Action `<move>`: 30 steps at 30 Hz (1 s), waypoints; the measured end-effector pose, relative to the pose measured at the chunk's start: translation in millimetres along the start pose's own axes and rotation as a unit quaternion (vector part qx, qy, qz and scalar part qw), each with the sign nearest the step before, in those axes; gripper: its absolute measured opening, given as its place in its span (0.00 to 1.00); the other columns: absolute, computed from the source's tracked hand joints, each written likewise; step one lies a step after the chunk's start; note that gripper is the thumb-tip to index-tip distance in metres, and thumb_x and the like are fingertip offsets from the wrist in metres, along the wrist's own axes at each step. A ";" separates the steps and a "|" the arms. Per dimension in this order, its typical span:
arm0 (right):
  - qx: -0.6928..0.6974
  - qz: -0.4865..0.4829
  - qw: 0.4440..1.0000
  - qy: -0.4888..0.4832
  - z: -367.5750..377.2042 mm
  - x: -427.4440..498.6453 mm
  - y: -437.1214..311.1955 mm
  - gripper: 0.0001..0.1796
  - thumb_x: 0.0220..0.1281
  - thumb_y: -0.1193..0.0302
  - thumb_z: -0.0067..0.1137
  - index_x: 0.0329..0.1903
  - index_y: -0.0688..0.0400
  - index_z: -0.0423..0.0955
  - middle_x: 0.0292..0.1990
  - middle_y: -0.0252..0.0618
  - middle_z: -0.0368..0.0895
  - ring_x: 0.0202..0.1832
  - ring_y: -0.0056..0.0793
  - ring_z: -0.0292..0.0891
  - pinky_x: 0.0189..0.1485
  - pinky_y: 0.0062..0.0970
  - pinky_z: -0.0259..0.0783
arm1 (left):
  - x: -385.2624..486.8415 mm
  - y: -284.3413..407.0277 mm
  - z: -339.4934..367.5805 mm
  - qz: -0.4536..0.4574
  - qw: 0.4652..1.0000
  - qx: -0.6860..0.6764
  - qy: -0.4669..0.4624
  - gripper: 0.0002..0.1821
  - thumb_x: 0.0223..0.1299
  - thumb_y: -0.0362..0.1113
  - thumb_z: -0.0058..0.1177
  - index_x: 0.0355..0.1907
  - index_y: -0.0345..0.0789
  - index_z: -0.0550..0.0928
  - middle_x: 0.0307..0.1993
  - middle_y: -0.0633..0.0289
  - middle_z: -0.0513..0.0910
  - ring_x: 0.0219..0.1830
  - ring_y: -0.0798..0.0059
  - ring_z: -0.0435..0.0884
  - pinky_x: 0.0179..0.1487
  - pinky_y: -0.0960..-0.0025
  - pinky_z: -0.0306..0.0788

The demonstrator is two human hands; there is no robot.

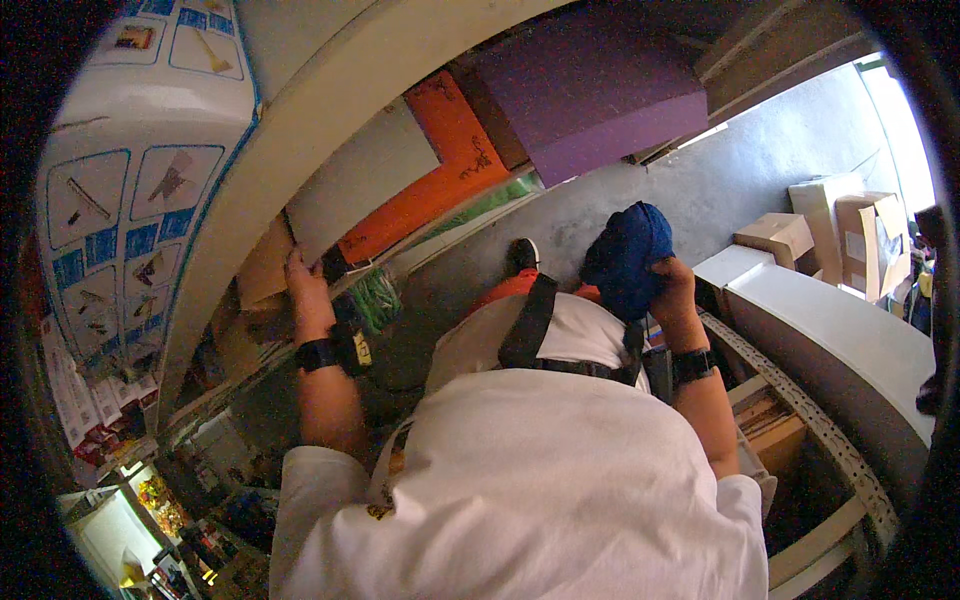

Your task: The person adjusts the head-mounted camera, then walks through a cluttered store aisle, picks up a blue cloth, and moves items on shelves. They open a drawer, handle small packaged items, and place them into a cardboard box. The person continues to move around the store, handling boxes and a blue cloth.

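Observation:
A dark blue cap or bunched cloth (pixel 632 259) hangs in front of my waist on the right, and my right hand (pixel 672 289) is closed on its edge. On the other side, my left hand (pixel 306 281) is raised to the shelf edge, its fingers at a brown cardboard box (pixel 268 262). Whether the fingers grip the box cannot be told. Both wrists wear black bands. Just right of my left hand are an orange panel (pixel 457 176) with dark markings and a pale grey board (pixel 360 176). A bundle of green items (pixel 375 298) hangs below them.
A purple box (pixel 600 97) sits on the shelf at the top. Cardboard boxes (pixel 866 240) stand on the grey floor at the right, behind a white counter (pixel 832 322). A perforated metal shelf rail (pixel 802 405) runs close to my right arm. Printed packaging (pixel 142 187) stands at upper left.

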State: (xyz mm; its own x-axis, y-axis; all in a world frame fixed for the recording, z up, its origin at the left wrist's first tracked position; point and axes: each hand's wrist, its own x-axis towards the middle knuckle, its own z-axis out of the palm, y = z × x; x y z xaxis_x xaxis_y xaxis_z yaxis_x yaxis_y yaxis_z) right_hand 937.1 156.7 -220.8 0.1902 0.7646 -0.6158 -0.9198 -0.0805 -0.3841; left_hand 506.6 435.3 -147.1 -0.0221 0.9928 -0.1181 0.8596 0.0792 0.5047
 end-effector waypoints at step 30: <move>-0.259 0.030 0.961 -0.094 142.4 61.8 32.2 0.30 0.57 0.62 0.56 0.61 0.59 0.62 0.50 0.44 0.73 0.48 0.36 0.74 0.49 0.31 0.72 | 88.0 -71.6 -131.7 0.119 0.974 -0.022 0.190 0.26 0.60 0.44 0.49 0.57 0.33 0.67 0.57 0.50 0.69 0.60 0.56 0.65 0.57 0.61 0.64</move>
State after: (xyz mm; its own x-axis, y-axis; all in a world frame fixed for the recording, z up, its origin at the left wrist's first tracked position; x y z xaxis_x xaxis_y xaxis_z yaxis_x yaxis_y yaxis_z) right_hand 870.3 292.4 -173.2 0.0316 0.8461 -0.5321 -0.6231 -0.3995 -0.6724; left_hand 375.9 528.9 -81.0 -0.0201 0.9444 0.3283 0.8416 -0.1613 0.5155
